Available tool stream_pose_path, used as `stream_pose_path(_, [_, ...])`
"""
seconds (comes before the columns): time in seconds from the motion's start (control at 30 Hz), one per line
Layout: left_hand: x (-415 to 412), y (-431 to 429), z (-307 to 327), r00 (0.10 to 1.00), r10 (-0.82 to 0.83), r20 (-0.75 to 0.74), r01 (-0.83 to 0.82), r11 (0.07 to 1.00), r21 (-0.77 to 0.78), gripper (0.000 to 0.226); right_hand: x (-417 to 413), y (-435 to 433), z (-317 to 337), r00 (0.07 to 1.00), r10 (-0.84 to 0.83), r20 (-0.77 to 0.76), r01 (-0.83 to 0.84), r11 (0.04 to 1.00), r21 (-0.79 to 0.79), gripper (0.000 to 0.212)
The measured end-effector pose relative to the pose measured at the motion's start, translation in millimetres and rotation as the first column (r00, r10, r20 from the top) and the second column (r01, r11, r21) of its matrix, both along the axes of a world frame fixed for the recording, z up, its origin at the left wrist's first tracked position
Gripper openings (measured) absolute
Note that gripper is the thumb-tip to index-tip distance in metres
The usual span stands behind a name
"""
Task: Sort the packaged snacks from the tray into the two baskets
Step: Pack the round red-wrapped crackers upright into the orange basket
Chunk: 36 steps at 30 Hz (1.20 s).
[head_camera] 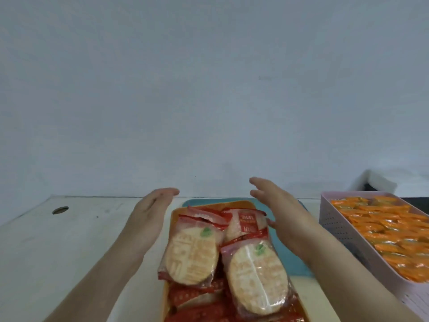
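Observation:
An orange basket in front of me holds several round rice crackers in clear packets with red ends. It stands partly on a teal tray. At the right a pink perforated basket is full of small orange packets. My left hand hovers at the orange basket's left side, fingers straight, holding nothing. On the other side my right hand hangs above the teal tray with fingers spread and nothing in it.
Everything stands on a white table with a round cable hole at the far left. A pale wall rises right behind it. A white block lies at the far right behind the pink basket.

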<state>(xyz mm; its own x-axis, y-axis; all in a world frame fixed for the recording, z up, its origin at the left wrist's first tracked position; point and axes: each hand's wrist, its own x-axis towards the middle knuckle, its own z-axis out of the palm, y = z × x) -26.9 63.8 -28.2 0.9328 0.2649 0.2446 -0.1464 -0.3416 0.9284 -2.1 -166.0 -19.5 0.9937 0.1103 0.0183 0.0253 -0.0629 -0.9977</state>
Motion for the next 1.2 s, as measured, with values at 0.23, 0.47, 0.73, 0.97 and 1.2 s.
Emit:
stream_pose_path(0.23, [58.7, 25.4, -26.9, 0.908, -0.049, -0.416, 0.075, 0.996, 0.046, 0.018, 87.1, -20.5, -22.7, 0.931, 0.030, -0.363, -0.081, 0.989, -0.127, 0.040])
stream_pose_path(0.47, [94.1, 7.8, -31.4, 0.752, -0.355, -0.556, 0.434, 0.901, 0.010, 0.024, 132.5, 8.9, -44.1, 0.869, 0.180, -0.460, -0.313, 0.921, -0.231, 0.020])
stream_pose_path(0.73, [127.4, 13.0, -31.5, 0.957, -0.201, -0.208, 0.220, 0.973, 0.073, 0.030, 143.9, 16.5, -48.0, 0.894, 0.360, -0.266, -0.417, 0.887, -0.199, 0.036])
stream_pose_path(0.97, [94.7, -2.2, 37.5, 0.949, -0.285, 0.134, 0.294, 0.954, -0.054, 0.023, 101.2, 0.3, 28.7, 0.961, 0.190, 0.199, -0.189, 0.982, -0.023, 0.015])
stream_pose_path(1.2, [24.2, -51.1, 60.9, 0.880, -0.459, -0.125, 0.395, 0.559, 0.729, 0.027, 53.0, -26.5, 45.7, 0.887, 0.099, 0.451, 0.005, 0.975, -0.224, 0.019])
